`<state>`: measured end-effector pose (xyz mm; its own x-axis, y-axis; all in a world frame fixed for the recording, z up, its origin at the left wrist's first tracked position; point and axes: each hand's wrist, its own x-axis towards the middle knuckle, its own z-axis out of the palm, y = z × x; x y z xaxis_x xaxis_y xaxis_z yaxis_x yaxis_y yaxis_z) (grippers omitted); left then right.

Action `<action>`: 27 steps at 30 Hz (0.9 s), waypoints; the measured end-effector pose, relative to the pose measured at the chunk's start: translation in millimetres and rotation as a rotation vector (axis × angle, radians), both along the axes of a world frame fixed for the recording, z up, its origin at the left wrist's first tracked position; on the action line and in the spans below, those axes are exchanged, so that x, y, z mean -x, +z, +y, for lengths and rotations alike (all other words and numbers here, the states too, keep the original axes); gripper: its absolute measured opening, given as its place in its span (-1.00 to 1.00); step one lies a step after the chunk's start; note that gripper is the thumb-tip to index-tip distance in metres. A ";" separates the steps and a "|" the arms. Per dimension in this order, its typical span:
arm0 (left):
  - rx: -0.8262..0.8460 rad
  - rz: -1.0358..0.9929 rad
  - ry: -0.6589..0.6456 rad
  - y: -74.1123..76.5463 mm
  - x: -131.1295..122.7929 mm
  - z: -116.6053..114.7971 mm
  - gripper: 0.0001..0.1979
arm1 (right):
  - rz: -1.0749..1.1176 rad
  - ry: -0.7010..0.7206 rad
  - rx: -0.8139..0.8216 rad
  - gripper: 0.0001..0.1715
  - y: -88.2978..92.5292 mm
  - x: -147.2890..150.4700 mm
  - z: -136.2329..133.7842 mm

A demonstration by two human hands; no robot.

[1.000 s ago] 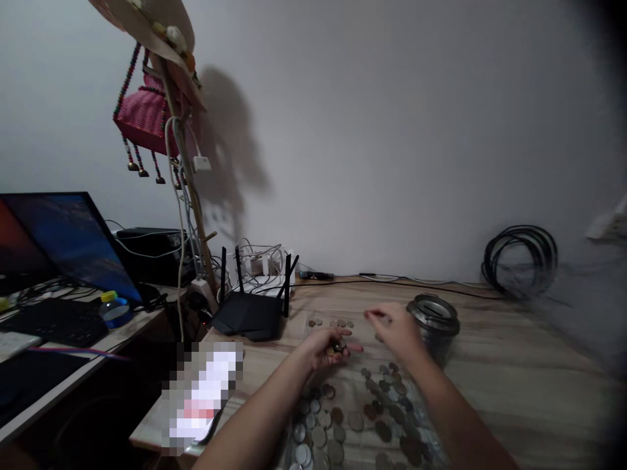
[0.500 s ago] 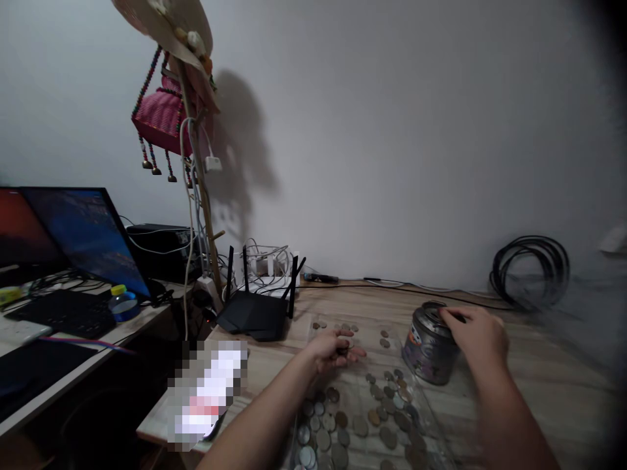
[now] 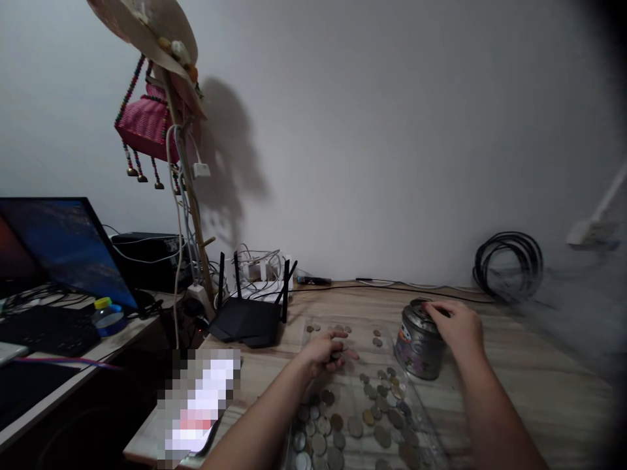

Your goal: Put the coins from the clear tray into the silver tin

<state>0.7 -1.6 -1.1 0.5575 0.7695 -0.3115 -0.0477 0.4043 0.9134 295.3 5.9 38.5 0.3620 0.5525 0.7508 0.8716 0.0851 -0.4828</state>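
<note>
Many coins (image 3: 355, 427) of silver, brown and brass tones lie in a clear plastic tray (image 3: 425, 418) on the wooden table. My left hand (image 3: 324, 354) hovers over the tray's middle, palm turned partly up and fingers half curled around what look like dark coins. To the right of the tray stands a round metal tin (image 3: 420, 344), upright, with a coloured pattern on its side. My right hand (image 3: 458, 325) is at the tin's top, thumb and fingers pinched together against the lid. Whatever lies between those fingertips is hidden.
A black router (image 3: 249, 320) with antennas stands behind the tray to the left. At the front left lies a blurred-out phone (image 3: 203, 405). A coiled black cable (image 3: 509, 261) rests by the wall. Monitor (image 3: 53, 241), bottle (image 3: 108, 318) and keyboard (image 3: 46, 333) occupy the left desk.
The view has swung slightly to the right, so everything appears shifted left. My right hand stays at the tin's top, and the left fingers hang over the tray much as before.
</note>
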 end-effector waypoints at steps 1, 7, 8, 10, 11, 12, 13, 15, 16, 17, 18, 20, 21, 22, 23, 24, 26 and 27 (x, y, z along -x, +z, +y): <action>0.008 0.003 0.011 0.1 -0.3 0.1 -0.46 | -0.026 -0.025 -0.056 -0.68 2.6 5.3 -3.5; -0.037 -0.035 0.060 0.2 -0.8 -0.3 -0.39 | -0.149 0.060 -0.317 -0.72 16.4 52.0 -23.0; -0.051 -0.047 0.053 0.7 -0.6 -1.0 -0.38 | -0.151 0.110 -0.299 -0.73 17.4 59.4 -24.3; -0.084 -0.085 0.021 1.8 -0.2 -2.7 -0.35 | -0.149 0.253 -0.187 -0.75 17.4 73.6 -25.7; -0.103 -0.108 0.001 2.5 -0.1 -3.8 -0.33 | -0.151 0.351 -0.087 -0.74 16.1 81.0 -25.9; -0.121 -0.127 -0.017 3.1 0.0 -4.9 -0.32 | -0.158 0.456 0.036 -0.73 13.7 88.9 -26.1; -0.139 -0.141 -0.027 3.6 0.0 -5.9 -0.31 | -0.174 0.562 0.168 -0.72 10.4 97.4 -26.1; -0.165 -0.150 -0.019 4.7 -0.4 -7.8 -0.31 | -0.215 0.735 0.391 -0.72 1.3 115.2 -26.1; -0.168 -0.147 -0.003 5.3 -0.7 -8.5 -0.31 | -0.226 0.789 0.459 -0.73 -3.6 123.6 -26.1; -0.163 -0.142 0.017 6.1 -1.0 -9.1 -0.32 | -0.229 0.821 0.498 -0.74 -8.0 131.0 -26.0; -0.152 -0.141 0.038 7.1 -1.3 -9.4 -0.33 | -0.222 0.836 0.509 -0.76 -11.3 136.7 -25.9; -0.106 -0.166 0.052 9.4 -1.4 -9.4 -0.38 | -0.172 0.829 0.465 -0.77 -13.1 141.2 -25.7; -0.067 -0.190 0.042 10.5 -1.1 -9.0 -0.40 | -0.134 0.806 0.411 -0.77 -11.3 139.2 -25.7; -0.013 -0.211 0.028 11.4 -0.5 -8.2 -0.42 | -0.095 0.769 0.342 -0.77 -7.8 134.3 -25.7; 0.051 -0.226 0.014 11.9 0.4 -7.1 -0.43 | -0.056 0.712 0.261 -0.76 -3.0 126.6 -25.7; 0.119 -0.235 0.000 12.0 1.4 -5.7 -0.43 | -0.026 0.638 0.173 -0.74 2.6 116.5 -25.9; 0.231 -0.248 -0.016 10.3 3.6 -2.4 -0.42 | -0.021 0.449 0.009 -0.71 13.7 91.1 -26.3; 0.263 -0.260 -0.019 8.8 4.5 -0.8 -0.42 | -0.045 0.339 -0.043 -0.70 18.1 77.3 -26.6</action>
<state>-3.7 -2.4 7.7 0.6578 0.6707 -0.3428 -0.2549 0.6264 0.7366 218.1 -20.6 56.6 0.1291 0.6029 0.7873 0.8106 0.3931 -0.4340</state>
